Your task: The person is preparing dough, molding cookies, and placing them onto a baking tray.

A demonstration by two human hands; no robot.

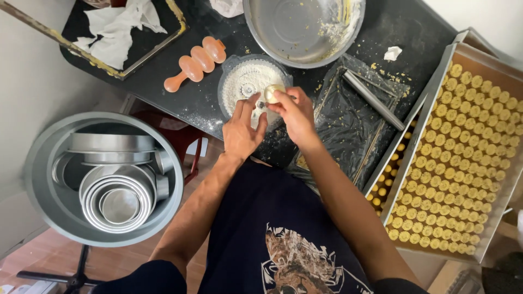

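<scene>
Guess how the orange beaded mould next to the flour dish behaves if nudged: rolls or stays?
The orange mould is a row of rounded lobes, so it would probably roll sideways on the black table. It looks like thin translucent plastic, so likely light and stiff. Spilt flour around it may let it slide easily.

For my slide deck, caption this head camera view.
Both hands, left hand and right hand, hold a pale dough ball over a floured clear bowl.
</scene>
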